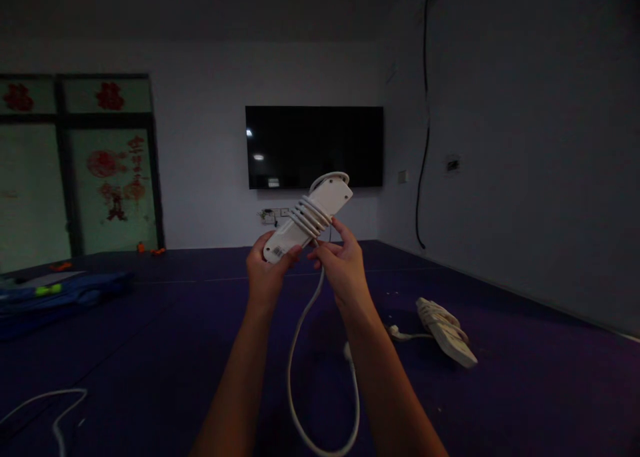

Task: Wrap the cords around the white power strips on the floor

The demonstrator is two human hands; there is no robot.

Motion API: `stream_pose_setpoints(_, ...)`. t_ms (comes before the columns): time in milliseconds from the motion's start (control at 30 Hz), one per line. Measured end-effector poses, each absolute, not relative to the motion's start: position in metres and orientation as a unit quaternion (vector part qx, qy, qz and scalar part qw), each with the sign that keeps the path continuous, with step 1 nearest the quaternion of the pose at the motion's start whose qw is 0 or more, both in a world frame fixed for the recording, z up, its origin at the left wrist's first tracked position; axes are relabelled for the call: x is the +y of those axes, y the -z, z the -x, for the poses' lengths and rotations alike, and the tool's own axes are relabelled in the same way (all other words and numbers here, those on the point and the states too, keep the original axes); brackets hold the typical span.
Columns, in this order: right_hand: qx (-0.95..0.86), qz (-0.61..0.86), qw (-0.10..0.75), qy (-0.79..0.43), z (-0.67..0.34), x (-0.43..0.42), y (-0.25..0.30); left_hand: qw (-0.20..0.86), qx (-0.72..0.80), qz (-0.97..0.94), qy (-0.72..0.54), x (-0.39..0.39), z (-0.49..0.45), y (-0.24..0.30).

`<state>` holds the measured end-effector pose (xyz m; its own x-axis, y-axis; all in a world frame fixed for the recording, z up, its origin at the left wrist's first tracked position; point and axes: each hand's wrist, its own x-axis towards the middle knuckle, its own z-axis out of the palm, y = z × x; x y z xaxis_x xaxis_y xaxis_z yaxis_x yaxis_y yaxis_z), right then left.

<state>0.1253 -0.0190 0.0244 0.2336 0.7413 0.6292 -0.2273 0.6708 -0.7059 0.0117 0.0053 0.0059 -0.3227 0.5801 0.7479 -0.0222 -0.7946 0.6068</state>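
Note:
A white power strip (289,238) is held up in front of me, tilted with its far end up to the right. Several turns of its white cord (310,216) are wound round its middle. My left hand (265,267) grips the lower left end, thumb across the underside. At the cord just below the windings, my right hand (343,260) pinches with thumb and fingers. From there the loose cord hangs in a long loop, and its plug (347,352) is partly hidden behind my right forearm.
A second white power strip (447,334), wrapped in its cord, lies on the dark blue floor (200,364) at the right. Another white cord (60,410) lies at lower left. Blue fabric (90,289) is at far left. A television (315,147) hangs on the back wall.

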Motion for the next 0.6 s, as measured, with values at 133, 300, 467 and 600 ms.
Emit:
stream_pose_setpoints(133,-0.538,0.245,0.741,-0.318,-0.126,-0.020,-0.024,0.112,0.272,-0.535,-0.792,0.013,-0.010,-0.003)
stream_pose_setpoints(300,-0.549,0.248,0.732,-0.319,-0.121,-0.018,-0.021,-0.003,0.284,-0.552,-0.784,0.017,-0.005,0.000)
stream_pose_setpoints(467,-0.540,0.264,0.735,-0.313,-0.118,-0.016,-0.018,-0.145,0.300,-0.589,-0.736,0.015,-0.007,0.004)
stream_pose_setpoints(600,-0.526,0.257,0.745,-0.322,-0.116,-0.019,-0.018,-0.264,0.293,-0.581,-0.712,0.016,-0.013,0.011)
